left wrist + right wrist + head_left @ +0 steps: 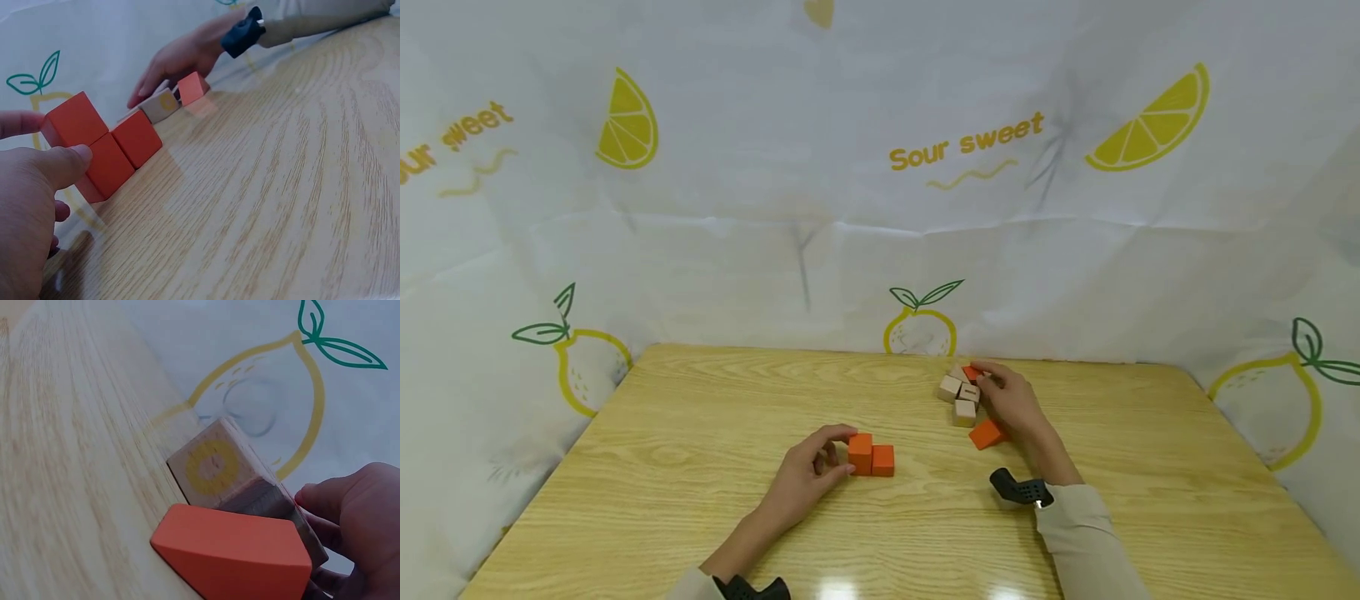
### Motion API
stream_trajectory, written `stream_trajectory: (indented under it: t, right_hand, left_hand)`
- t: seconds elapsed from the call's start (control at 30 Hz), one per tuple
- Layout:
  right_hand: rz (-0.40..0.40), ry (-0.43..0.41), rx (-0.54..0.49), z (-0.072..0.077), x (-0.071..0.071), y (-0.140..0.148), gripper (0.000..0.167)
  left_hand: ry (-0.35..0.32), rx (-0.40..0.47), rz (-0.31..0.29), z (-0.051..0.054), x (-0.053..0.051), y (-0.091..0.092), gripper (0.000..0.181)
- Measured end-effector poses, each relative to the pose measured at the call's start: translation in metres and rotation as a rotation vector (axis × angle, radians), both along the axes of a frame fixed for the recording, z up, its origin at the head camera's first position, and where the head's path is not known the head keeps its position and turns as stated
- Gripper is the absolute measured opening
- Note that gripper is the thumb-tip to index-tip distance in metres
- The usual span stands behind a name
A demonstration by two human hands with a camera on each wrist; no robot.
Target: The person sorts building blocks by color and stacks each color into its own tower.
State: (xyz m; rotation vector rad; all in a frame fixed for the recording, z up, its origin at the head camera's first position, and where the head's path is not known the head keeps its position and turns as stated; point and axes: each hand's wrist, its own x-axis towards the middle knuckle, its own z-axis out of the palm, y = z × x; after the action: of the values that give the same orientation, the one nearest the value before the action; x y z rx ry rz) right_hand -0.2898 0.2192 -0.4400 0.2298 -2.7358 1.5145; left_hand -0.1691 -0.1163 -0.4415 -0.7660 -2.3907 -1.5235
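Note:
Three orange blocks stand together: an upper orange block (76,119) rests on a lower one (109,165), with another orange block (883,460) beside them on the right. My left hand (800,477) holds the stack's left side between thumb and fingers, the thumb on the blocks' near face. My right hand (1013,403) reaches over the far cluster, its fingertips at an orange block (973,374) at the back. Wooden blocks (965,413) sit just left of that hand, one with a yellow ring (212,467). Another orange block (988,433) lies below the right hand.
The wood-grain table (700,433) meets a white sheet (760,275) printed with lemons at its back and sides. Black straps with devices (1021,488) sit on both wrists, beside light sleeves (1086,533).

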Motion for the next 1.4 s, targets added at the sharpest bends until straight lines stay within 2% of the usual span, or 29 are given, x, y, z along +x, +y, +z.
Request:
stream_trajectory:
  t: [0.1, 0.53, 0.87, 1.0, 1.2, 1.4]
  right_hand:
    - [-0.011, 0.003, -0.015, 0.001, 0.002, 0.002, 0.039]
    - [-0.013, 0.023, 0.050, 0.000, 0.003, 0.006, 0.048]
    - [-0.072, 0.065, 0.110, -0.007, 0.001, 0.011, 0.040]
    - [-0.091, 0.055, 0.108, -0.006, 0.003, 0.013, 0.043]
    - [-0.053, 0.034, 0.080, -0.005, 0.003, 0.016, 0.044]
    - [-0.093, 0.054, 0.094, -0.008, 0.001, 0.013, 0.044]
  left_hand:
    - [0.004, 0.001, 0.002, 0.000, -0.001, 0.000, 0.042]
    - [0.018, -0.002, 0.009, -0.003, -0.001, 0.001, 0.042]
    - [0.011, 0.003, 0.007, -0.002, -0.001, 0.000, 0.042]
    - [0.010, 0.003, 0.007, -0.003, 0.000, 0.001, 0.042]
    - [0.023, -0.004, 0.011, -0.003, -0.001, 0.001, 0.043]
    - [0.021, -0.005, 0.013, -0.002, -0.001, 0.001, 0.043]
